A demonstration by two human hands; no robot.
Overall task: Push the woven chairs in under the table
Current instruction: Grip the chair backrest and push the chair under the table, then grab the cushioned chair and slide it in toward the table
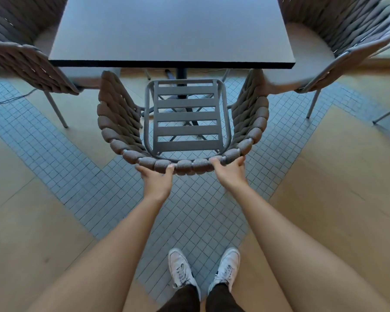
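From the head camera I see my left hand (157,180) and right hand (230,171) both grasping the curved woven back rail of the near woven chair (185,122). Its slatted seat sits mostly out in front of the dark table (171,30), front edge just under the tabletop. Two more woven chairs flank the table.

The far end of the surface (171,30) is cut off by the top edge, as are the side chairs (347,30). Fingertips (214,159) of both hands are hidden behind the woven chair back (185,165).
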